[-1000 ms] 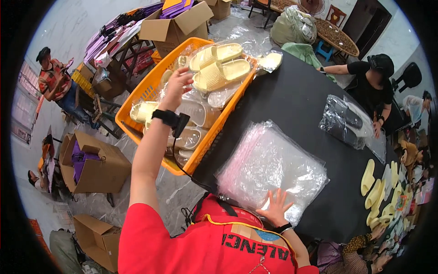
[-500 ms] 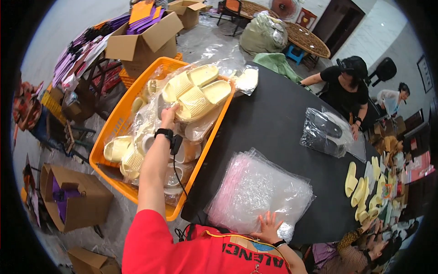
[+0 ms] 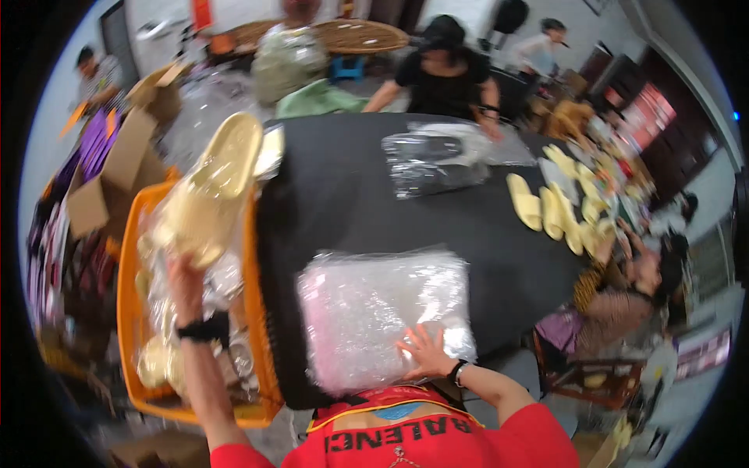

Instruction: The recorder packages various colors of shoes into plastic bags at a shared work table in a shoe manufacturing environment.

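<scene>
My left hand [image 3: 187, 285] is closed on the near end of a bag of pale yellow slippers [image 3: 214, 195], raised over the orange crate [image 3: 261, 343]. Under it, more bagged slippers [image 3: 160, 363] fill the crate, partly hidden by my arm. Spread flat, my right hand [image 3: 427, 351] lies on a stack of clear plastic bags [image 3: 374, 304] with a pink left edge, at the near side of the black table [image 3: 328, 203]. Motion blurs the left hand a little.
Across the table a person in black [image 3: 445, 78] touches bagged dark slippers [image 3: 425, 164]. Loose yellow slippers [image 3: 524, 203] lie at the right edge, by another person [image 3: 616, 288]. Cardboard boxes [image 3: 117, 175] stand at the far left, and a small bagged item [image 3: 270, 152] rests at the table corner.
My left hand has lifted the bagged slippers off the pile, tilting them upright. The view has turned to the right. My right hand remains on the plastic bags.
</scene>
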A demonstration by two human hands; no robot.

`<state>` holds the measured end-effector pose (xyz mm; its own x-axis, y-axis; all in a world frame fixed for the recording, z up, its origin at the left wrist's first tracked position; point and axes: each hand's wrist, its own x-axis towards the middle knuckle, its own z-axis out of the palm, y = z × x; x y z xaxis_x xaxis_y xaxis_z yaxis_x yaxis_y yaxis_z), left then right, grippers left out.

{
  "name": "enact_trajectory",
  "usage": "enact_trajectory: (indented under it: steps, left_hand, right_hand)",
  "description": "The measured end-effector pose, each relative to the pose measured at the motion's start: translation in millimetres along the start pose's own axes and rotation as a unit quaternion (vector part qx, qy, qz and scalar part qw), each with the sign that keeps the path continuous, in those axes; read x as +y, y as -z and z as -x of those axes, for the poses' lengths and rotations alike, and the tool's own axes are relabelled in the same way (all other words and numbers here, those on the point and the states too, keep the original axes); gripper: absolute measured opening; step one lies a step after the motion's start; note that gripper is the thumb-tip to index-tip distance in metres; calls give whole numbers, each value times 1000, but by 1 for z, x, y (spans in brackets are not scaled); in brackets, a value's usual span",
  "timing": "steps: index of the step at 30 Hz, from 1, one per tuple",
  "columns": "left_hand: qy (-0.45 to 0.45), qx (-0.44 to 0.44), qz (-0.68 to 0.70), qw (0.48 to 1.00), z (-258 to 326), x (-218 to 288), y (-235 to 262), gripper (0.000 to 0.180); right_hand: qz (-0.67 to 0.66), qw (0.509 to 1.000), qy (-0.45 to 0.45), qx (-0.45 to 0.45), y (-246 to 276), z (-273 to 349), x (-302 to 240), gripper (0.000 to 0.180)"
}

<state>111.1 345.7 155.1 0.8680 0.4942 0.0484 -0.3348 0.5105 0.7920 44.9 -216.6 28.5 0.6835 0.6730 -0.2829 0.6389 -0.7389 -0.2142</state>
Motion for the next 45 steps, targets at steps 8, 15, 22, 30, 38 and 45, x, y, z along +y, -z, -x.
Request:
enact_trajectory:
  steps: [8, 15, 22, 30, 38, 45]
  left_hand:
    - [35, -54, -7, 998, 101, 10, -152, 53]
    - [28, -33, 16, 999, 196, -82, -245, 56]
    - [570, -270, -198, 750, 297, -145, -258, 39]
    - [-64, -165, -577, 798, 150, -200, -257, 59]
    - [87, -17, -617, 782, 98, -283, -232, 89]
    - [235, -48, -266, 934, 120, -199, -275, 14]
  right_hand:
    - [-67, 997, 12, -30, 12, 2, -9, 87]
    - [-590, 799, 84, -82, 73, -2, 15, 85]
    - [-861, 468, -125, -154, 58, 26, 87, 51]
    - [-847, 468, -249, -38, 43, 41, 87, 67]
    - [-835, 477, -276, 15, 13, 28, 91, 56]
    - [-836, 475, -266, 65, 36, 23, 105, 49]
